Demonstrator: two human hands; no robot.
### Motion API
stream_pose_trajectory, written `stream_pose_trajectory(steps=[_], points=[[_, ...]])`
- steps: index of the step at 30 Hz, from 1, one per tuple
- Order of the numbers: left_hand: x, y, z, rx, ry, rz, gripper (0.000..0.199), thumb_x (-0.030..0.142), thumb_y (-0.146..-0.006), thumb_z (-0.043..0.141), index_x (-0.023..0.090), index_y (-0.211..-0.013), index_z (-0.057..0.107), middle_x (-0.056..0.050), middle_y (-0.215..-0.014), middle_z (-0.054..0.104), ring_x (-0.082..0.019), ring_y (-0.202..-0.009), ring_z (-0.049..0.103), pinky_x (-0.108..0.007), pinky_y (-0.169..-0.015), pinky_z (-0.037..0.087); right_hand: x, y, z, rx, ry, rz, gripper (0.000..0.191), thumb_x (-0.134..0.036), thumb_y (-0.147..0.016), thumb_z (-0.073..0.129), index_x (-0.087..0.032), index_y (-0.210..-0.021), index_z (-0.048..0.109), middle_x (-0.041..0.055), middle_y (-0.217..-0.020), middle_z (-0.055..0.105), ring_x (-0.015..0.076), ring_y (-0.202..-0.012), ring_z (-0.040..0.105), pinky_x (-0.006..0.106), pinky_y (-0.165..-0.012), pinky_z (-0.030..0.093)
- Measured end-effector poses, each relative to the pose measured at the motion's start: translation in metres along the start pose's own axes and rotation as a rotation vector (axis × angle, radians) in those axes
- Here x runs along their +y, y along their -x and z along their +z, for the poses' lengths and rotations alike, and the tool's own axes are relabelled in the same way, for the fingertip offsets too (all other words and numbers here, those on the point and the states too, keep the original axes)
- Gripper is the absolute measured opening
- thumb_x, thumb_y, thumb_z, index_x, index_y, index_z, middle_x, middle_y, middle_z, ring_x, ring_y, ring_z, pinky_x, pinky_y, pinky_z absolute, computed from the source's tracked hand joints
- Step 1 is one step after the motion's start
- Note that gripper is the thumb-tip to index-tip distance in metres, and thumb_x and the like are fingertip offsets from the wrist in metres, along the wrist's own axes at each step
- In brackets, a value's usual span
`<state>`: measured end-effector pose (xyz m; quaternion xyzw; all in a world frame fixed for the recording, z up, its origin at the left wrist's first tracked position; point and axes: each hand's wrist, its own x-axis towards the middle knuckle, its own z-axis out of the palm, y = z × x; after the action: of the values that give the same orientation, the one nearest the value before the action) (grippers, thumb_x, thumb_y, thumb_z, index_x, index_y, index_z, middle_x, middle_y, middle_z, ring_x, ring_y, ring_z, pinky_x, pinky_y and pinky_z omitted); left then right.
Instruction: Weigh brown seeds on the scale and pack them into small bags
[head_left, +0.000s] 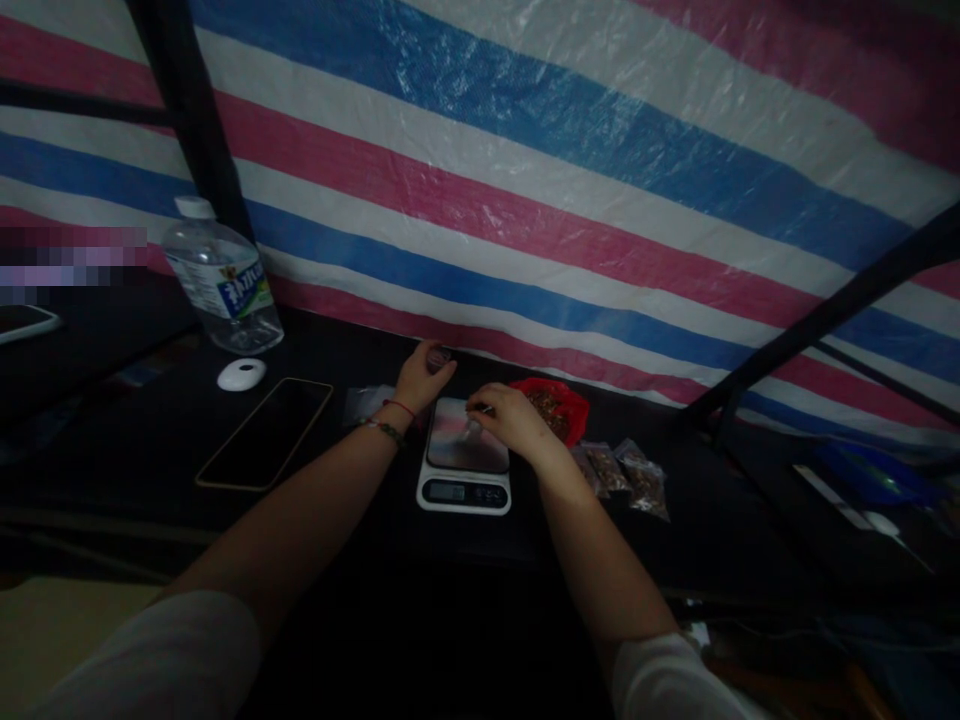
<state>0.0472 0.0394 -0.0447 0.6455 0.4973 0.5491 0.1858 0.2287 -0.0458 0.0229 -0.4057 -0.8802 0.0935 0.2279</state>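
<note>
A white kitchen scale [463, 495] with a shiny square plate and a small display lies between my arms. My left hand [424, 376], with a red cord and a beaded bracelet at the wrist, is closed around a small round see-through container [439, 357] beyond the plate's left corner. Over the plate, the fingers of my right hand [504, 412] are pinched together; a pale, small thing shows below them, too dim to name. Behind that hand is an open red bag [576, 408] of brown dried bits. Small filled clear packets [643, 480] lie right of it.
Left of the scale lie empty-looking clear plastic bags [366, 402], a phone [266, 435] and a white rounded object [241, 374]. A large water bottle [225, 285] stands behind. Dark metal posts [817, 320] frame the striped sheet [525, 200]. A white spoon [883, 524] lies far right.
</note>
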Motion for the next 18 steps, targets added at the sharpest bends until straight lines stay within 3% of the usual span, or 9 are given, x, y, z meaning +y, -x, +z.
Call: stream_pose_trajectory(steps=[18], points=[[-0.002, -0.001, 0.001, 0.002, -0.033, 0.011, 0.044, 0.039, -0.074, 0.062, 0.017, -0.112, 0.056, -0.008, -0.101, 0.065, -0.023, -0.091, 0.062, -0.036, -0.086, 0.049, 0.013, 0.013, -0.003, 0.094, -0.066, 0.030, 0.010, -0.014, -0.082, 0.062, -0.016, -0.088, 0.070, 0.0053, -0.092, 0.068, 0.0152, -0.090, 0.061, 0.027, -0.084, 0.045]])
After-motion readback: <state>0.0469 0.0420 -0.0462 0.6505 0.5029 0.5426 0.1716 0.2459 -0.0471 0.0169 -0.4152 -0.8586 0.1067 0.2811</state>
